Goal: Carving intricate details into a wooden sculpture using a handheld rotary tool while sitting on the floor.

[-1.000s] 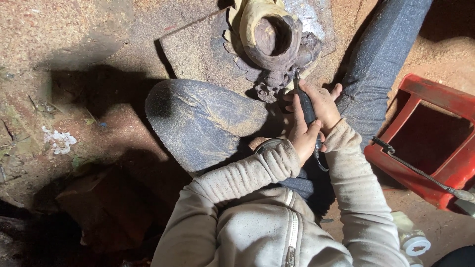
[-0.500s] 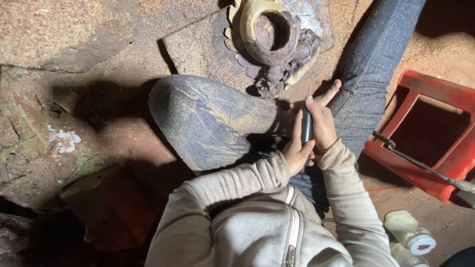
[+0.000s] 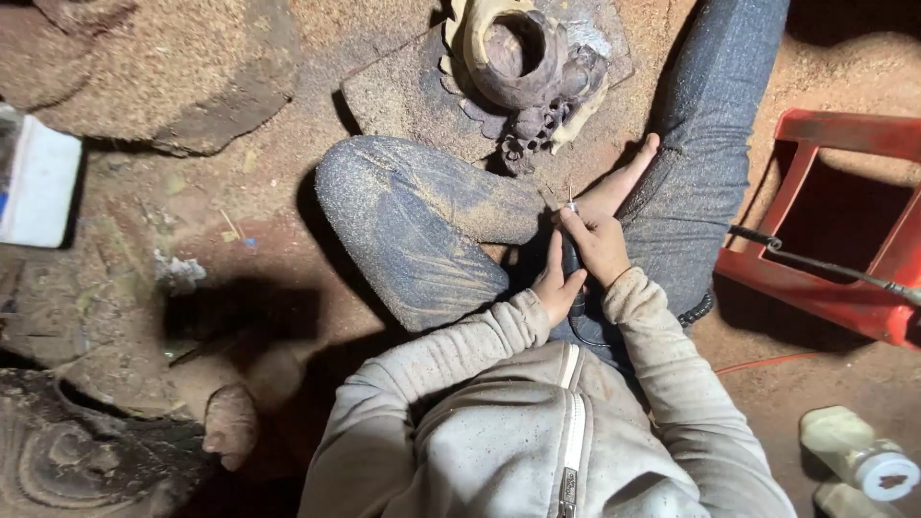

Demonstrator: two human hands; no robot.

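Note:
I sit on the ground with my knees bent, in dusty jeans. Both hands hold a slim dark rotary carving tool (image 3: 573, 261) over my lap. My right hand (image 3: 602, 228) grips its upper part, with the thin metal bit poking up past the fingers. My left hand (image 3: 554, 284) wraps the lower end, where a black cable leaves it. Just beyond the tool's tip, a carved wooden piece (image 3: 523, 72) with a round hollow and rows of small carved knobs rests on a flat slab (image 3: 403, 96).
A red metal stand (image 3: 844, 288) with a thin rod across it stands at the right. A pale plastic bottle (image 3: 859, 459) lies at the lower right. A white box (image 3: 38, 182) sits at the left edge. Carved wood (image 3: 86, 460) lies at the lower left, amid sawdust.
Both hands have drawn the tool back from the carved piece toward my lap. The view has shifted, and the carving now sits farther from the tool's tip.

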